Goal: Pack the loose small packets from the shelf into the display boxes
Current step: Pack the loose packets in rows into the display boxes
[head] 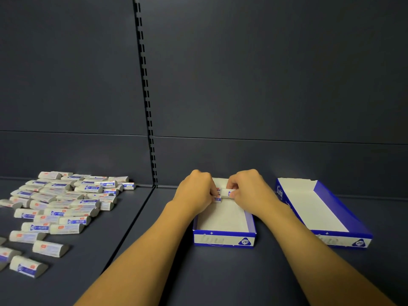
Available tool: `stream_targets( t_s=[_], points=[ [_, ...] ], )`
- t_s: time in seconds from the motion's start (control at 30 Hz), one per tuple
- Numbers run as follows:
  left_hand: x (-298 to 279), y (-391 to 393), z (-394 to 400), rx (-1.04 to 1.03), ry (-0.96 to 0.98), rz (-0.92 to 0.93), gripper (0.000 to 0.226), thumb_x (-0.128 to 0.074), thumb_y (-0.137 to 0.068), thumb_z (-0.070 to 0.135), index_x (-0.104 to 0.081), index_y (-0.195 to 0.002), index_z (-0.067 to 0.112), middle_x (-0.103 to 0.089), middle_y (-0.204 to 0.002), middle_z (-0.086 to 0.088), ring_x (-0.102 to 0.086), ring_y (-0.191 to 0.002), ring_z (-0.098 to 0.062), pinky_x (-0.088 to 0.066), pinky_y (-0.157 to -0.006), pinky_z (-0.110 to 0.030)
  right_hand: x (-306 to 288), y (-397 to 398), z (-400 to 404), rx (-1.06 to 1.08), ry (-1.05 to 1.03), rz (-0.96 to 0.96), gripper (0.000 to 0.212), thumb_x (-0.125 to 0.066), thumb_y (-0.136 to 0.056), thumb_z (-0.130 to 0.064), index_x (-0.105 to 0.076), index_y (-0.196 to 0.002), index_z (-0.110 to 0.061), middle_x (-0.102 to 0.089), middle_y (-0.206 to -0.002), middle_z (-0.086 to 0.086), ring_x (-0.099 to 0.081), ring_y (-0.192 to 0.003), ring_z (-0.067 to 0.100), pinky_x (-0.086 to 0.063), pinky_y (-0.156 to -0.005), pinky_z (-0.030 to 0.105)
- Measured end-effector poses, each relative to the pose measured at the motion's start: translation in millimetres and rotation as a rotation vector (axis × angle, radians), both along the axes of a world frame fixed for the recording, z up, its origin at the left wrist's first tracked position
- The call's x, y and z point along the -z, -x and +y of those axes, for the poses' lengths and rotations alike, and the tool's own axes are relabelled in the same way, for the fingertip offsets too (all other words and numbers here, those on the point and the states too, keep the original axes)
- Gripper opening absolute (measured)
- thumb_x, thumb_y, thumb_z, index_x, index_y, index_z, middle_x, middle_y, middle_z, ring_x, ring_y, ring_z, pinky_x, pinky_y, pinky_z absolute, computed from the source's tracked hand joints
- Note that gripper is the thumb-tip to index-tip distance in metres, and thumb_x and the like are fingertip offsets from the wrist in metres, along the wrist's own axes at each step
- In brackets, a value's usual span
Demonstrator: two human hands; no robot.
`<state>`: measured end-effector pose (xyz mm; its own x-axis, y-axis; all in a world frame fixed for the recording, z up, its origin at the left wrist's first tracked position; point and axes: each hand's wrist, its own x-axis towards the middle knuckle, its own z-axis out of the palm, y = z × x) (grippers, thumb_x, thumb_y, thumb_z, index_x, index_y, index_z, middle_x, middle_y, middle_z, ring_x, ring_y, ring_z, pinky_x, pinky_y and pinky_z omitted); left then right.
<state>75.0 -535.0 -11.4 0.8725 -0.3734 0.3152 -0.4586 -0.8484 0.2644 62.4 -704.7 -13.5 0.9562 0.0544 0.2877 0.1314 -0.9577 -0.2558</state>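
A blue and white display box (224, 239) stands on the dark shelf in front of me. Both hands reach into its far end. My left hand (195, 191) grips a couple of small white packets (217, 196) with blue and red print. My right hand (247, 187) pinches another white packet (227, 192) just beside them. Most of the box's white floor shows bare. A second display box (344, 236), of the same kind, stands to the right and holds nothing visible.
Several loose packets (57, 208) lie scattered on the left shelf section. A slotted upright (146, 96) divides the dark back panel (265, 74). A seam (130, 226) runs forward between the two shelf boards.
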Motion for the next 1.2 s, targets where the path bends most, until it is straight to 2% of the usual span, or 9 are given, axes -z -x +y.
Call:
stream_targets(
  t_s=[0.07, 0.2, 0.37, 0.53, 0.63, 0.83, 1.03, 1.2],
  points=[
    [-0.5, 0.3, -0.8, 0.002, -0.011, -0.019, 0.021, -0.071, -0.091, 0.014, -0.08, -0.109, 0.021, -0.075, -0.104, -0.001, -0.066, -0.089, -0.022, -0.052, -0.073, -0.029, -1.4, 1.1, 1.0, 0.016, 0.013, 0.013, 0.013, -0.072, -0.091, -0.025, -0.072, -0.104, -0.029, -0.068, -0.1, -0.005, -0.053, -0.069, 0.009, -0.038, -0.054, 0.016],
    [-0.3, -1.0, -1.0, -0.011, -0.034, -0.055, 0.021, -0.069, -0.09, 0.012, -0.078, -0.107, 0.02, -0.074, -0.103, -0.003, -0.068, -0.09, -0.024, -0.059, -0.082, -0.036, -6.4, 3.5, 5.6, 0.021, 0.082, 0.067, 0.014, -0.073, -0.09, -0.022, -0.075, -0.103, -0.025, -0.068, -0.102, -0.002, -0.058, -0.074, 0.014, -0.044, -0.061, 0.02],
    [1.5, -4.1, -1.8, -0.041, -0.047, -0.058, 0.015, -0.069, -0.089, 0.016, -0.078, -0.102, 0.016, -0.073, -0.101, -0.003, -0.067, -0.087, -0.023, -0.06, -0.079, -0.038, -11.6, 7.5, 10.2, 0.036, 0.104, 0.108, 0.017, -0.071, -0.091, -0.02, -0.075, -0.107, -0.019, -0.07, -0.104, 0.003, -0.066, -0.084, 0.019, -0.057, -0.073, 0.028],
    [4.0, -5.4, -1.0, -0.031, -0.024, -0.053, 0.016, -0.071, -0.088, 0.015, -0.08, -0.101, 0.018, -0.074, -0.099, -0.002, -0.068, -0.086, -0.023, -0.06, -0.08, -0.039, -13.9, 11.2, 17.1, 0.066, 0.123, 0.062, 0.018, -0.067, -0.092, -0.01, -0.073, -0.108, -0.014, -0.068, -0.105, 0.008, -0.061, -0.081, 0.021, -0.048, -0.067, 0.027],
    [4.6, -5.2, -0.6, -0.004, -0.015, -0.039, 0.017, -0.071, -0.09, 0.016, -0.08, -0.103, 0.019, -0.074, -0.101, -0.002, -0.068, -0.087, -0.022, -0.06, -0.082, -0.039, -14.5, 13.8, 19.1, 0.057, 0.129, 0.052, 0.019, -0.069, -0.092, -0.011, -0.07, -0.11, -0.016, -0.067, -0.108, 0.008, -0.066, -0.09, 0.024, -0.053, -0.073, 0.028],
    [3.6, -2.9, 0.2, 0.008, -0.082, -0.081, 0.021, -0.066, -0.09, 0.015, -0.077, -0.108, 0.019, -0.07, -0.106, -0.004, -0.067, -0.09, -0.026, -0.059, -0.082, -0.042, -14.6, 15.0, 21.3, 0.058, 0.181, 0.053, 0.015, -0.069, -0.093, -0.017, -0.072, -0.108, -0.019, -0.068, -0.105, 0.005, -0.065, -0.087, 0.021, -0.056, -0.075, 0.029],
    [5.6, -3.3, 0.8, 0.008, -0.106, -0.139, 0.017, -0.064, -0.088, 0.011, -0.072, -0.103, 0.013, -0.065, -0.103, -0.006, -0.063, -0.087, -0.028, -0.057, -0.077, -0.04, -8.7, 12.3, 27.1, 0.075, 0.346, 0.011, 0.015, -0.062, -0.096, -0.014, -0.069, -0.109, -0.017, -0.066, -0.102, 0.006, -0.055, -0.079, 0.02, -0.043, -0.068, 0.027],
    [4.8, -2.5, 2.0, 0.025, -0.071, -0.106, 0.015, -0.063, -0.089, 0.012, -0.072, -0.1, 0.011, -0.065, -0.103, -0.007, -0.063, -0.087, -0.028, -0.057, -0.078, -0.039, -5.1, 8.3, 23.9, 0.073, 0.338, 0.003, 0.012, -0.065, -0.094, -0.019, -0.071, -0.103, -0.017, -0.057, -0.086, 0.001, -0.057, -0.074, 0.018, -0.048, -0.067, 0.026]
  ],
)
